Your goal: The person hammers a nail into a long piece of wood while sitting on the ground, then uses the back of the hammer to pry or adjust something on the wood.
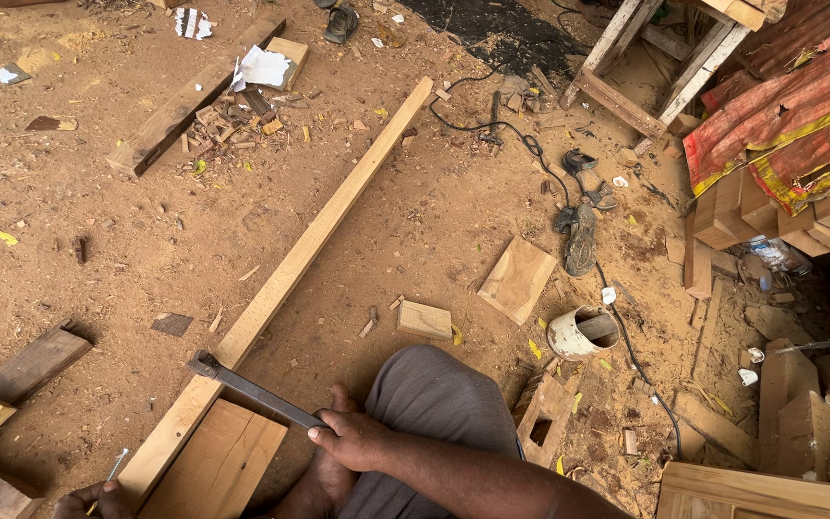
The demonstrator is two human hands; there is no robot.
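Across the long pale plank (319, 231) lies a dark metal square (254, 388), right-hand-held

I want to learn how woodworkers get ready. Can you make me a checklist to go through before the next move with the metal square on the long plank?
1. Metal square lies across the long plank: ok.
2. Right hand has a closed grip on the square's near end: ok.
3. Left hand holds a thin pencil-like tool beside the plank: ok, though the hand is mostly out of view.
4. Square sits truly at a right angle to the plank's edge: cannot tell.
5. Plank's near end rests on the flat board: ok.
6. Far end steady on the sandy ground: cannot tell.
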